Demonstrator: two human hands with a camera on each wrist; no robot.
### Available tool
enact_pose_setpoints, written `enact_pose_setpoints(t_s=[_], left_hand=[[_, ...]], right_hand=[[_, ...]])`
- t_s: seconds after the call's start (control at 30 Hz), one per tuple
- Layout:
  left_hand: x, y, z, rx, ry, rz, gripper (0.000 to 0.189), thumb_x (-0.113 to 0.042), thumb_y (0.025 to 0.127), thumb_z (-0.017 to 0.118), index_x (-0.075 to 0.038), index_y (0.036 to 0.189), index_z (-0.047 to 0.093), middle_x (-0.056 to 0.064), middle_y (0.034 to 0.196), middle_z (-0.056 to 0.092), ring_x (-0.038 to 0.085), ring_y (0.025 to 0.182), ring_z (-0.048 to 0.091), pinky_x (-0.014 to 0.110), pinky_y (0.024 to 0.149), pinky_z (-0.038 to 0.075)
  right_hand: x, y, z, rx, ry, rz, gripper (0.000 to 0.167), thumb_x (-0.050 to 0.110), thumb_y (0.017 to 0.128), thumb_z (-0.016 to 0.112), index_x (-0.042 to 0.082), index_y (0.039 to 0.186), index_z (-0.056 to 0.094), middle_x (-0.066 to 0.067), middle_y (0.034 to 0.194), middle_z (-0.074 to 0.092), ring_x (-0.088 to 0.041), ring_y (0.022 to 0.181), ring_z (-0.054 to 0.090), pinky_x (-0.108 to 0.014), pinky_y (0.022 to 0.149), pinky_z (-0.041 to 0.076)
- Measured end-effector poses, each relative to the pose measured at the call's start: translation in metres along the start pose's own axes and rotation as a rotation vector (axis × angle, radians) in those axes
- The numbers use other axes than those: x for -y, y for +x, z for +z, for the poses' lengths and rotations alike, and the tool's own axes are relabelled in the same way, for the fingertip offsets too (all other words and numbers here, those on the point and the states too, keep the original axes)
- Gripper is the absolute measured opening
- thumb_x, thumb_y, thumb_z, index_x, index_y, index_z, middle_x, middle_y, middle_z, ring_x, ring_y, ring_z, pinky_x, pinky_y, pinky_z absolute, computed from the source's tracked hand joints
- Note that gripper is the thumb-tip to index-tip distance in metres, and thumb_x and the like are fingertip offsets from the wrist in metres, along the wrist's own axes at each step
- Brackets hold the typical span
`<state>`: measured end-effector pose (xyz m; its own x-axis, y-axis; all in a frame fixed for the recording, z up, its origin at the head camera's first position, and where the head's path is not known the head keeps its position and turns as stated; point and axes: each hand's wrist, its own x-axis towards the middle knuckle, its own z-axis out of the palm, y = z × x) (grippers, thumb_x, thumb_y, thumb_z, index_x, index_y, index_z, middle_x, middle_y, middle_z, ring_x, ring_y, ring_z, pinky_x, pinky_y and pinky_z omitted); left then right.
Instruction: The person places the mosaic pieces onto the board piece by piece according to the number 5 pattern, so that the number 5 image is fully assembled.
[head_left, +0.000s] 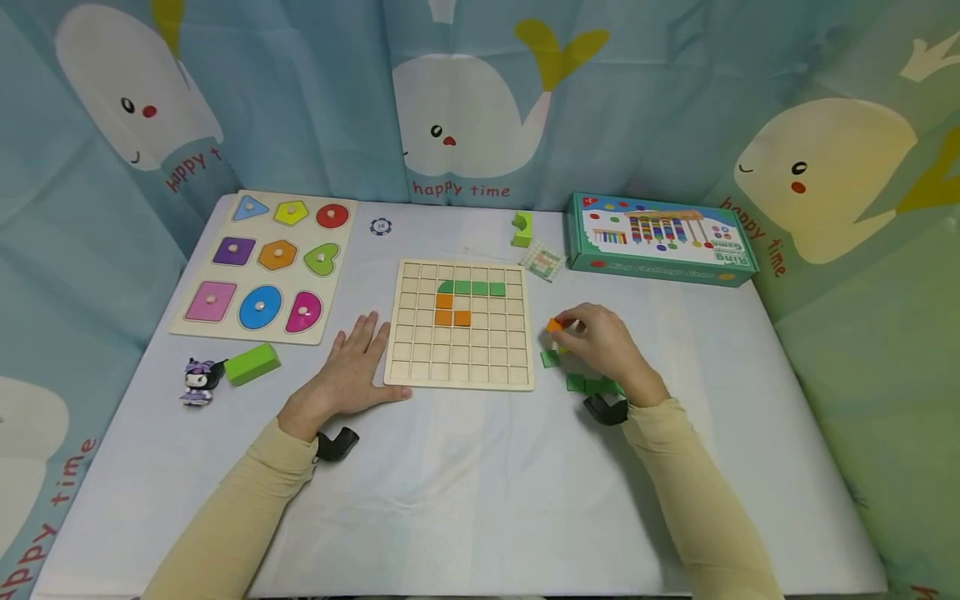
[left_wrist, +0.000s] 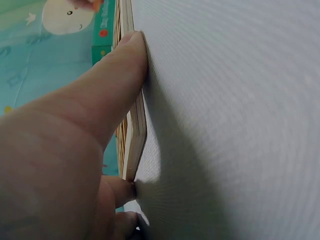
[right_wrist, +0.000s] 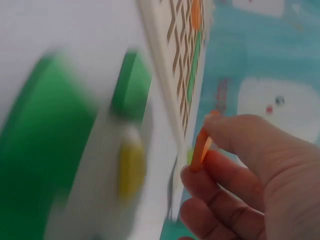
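A wooden grid board (head_left: 420, 354) lies flat in the middle of the table. On it, a rounded green tile (head_left: 446, 287) starts a row with three green squares, and three orange tiles (head_left: 444, 317) sit below its left end. My right hand (head_left: 600, 337) pinches an orange tile (right_wrist: 201, 147) between thumb and fingers, right of the board. Under and near that hand lie green tiles (head_left: 576, 382) and a yellow piece (right_wrist: 131, 167). With fingers spread, my left hand (head_left: 348, 371) rests at the board's lower left corner, its thumb (left_wrist: 117, 75) against the front edge.
A shape puzzle board (head_left: 251, 229) lies back left, with a poker chip (head_left: 381, 227) to its right. A small figurine (head_left: 199, 382) and a green block (head_left: 252, 364) are in front of it. Behind on the right are a game box (head_left: 660, 242), a pattern card (head_left: 542, 261) and a notched green block (head_left: 522, 229).
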<state>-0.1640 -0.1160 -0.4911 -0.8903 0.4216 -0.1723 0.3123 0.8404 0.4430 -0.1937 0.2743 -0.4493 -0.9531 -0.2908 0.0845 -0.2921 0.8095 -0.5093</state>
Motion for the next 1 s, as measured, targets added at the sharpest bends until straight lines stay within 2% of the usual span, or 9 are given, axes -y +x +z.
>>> enact_pose_setpoints(t_s=[0.27, 0.4, 0.5, 0.6, 0.77, 1.0], left_hand=[[0.001, 0.0, 0.0, 0.006, -0.004, -0.005, 0.111, -0.059, 0.08, 0.07, 0.006, 0.153, 0.017, 0.023, 0.16, 0.001, 0.038, 0.146, -0.004, 0.056, 0.114, -0.001], [0.0, 0.0, 0.0, 0.004, -0.001, -0.005, 0.111, -0.059, 0.08, 0.07, 0.006, 0.153, 0.017, 0.024, 0.16, 0.001, 0.038, 0.146, -0.003, 0.056, 0.114, 0.0], [0.0, 0.0, 0.0, -0.002, 0.003, 0.0, 0.111, -0.058, 0.08, 0.071, 0.007, 0.152, 0.018, 0.025, 0.16, 0.002, 0.039, 0.146, -0.002, 0.057, 0.113, 0.001], [-0.001, 0.001, 0.0, -0.004, 0.003, -0.001, 0.111, -0.058, 0.08, 0.071, 0.006, 0.152, 0.018, 0.024, 0.16, 0.003, 0.038, 0.146, -0.002, 0.057, 0.113, 0.001], [-0.001, 0.0, 0.0, 0.009, -0.006, -0.006, 0.111, -0.059, 0.08, 0.071, 0.006, 0.153, 0.018, 0.023, 0.16, 0.002, 0.038, 0.146, -0.003, 0.057, 0.113, 0.0], [-0.001, -0.001, 0.0, 0.007, -0.004, -0.005, 0.111, -0.059, 0.08, 0.07, 0.006, 0.152, 0.018, 0.024, 0.16, 0.001, 0.038, 0.146, -0.004, 0.057, 0.113, -0.001]], right_hand=[[0.037, 0.045, 0.031, 0.093, -0.021, -0.141, 0.023, 0.02, 0.089, 0.074, 0.002, 0.103, 0.073, -0.007, 0.096, 0.067, -0.023, 0.086, 0.057, -0.038, 0.076, 0.048], [0.048, 0.061, 0.043, 0.138, -0.075, -0.2, 0.024, 0.022, 0.09, 0.072, 0.003, 0.103, 0.074, -0.007, 0.097, 0.068, -0.022, 0.091, 0.058, -0.037, 0.08, 0.048], [0.053, 0.068, 0.049, 0.167, -0.12, -0.212, 0.024, 0.023, 0.09, 0.072, 0.003, 0.103, 0.074, -0.006, 0.098, 0.068, -0.022, 0.094, 0.058, -0.035, 0.083, 0.048], [0.056, 0.072, 0.053, 0.186, -0.139, -0.201, 0.024, 0.023, 0.089, 0.074, 0.004, 0.103, 0.075, -0.006, 0.099, 0.067, -0.022, 0.095, 0.058, -0.035, 0.083, 0.048], [0.056, 0.072, 0.058, 0.211, -0.109, -0.192, 0.025, 0.023, 0.089, 0.074, 0.004, 0.107, 0.074, -0.006, 0.1, 0.065, -0.022, 0.094, 0.055, -0.034, 0.08, 0.047], [0.049, 0.058, 0.044, 0.129, -0.036, -0.235, 0.023, 0.014, 0.093, 0.068, 0.0, 0.111, 0.072, -0.009, 0.101, 0.064, -0.023, 0.092, 0.057, -0.036, 0.08, 0.048]])
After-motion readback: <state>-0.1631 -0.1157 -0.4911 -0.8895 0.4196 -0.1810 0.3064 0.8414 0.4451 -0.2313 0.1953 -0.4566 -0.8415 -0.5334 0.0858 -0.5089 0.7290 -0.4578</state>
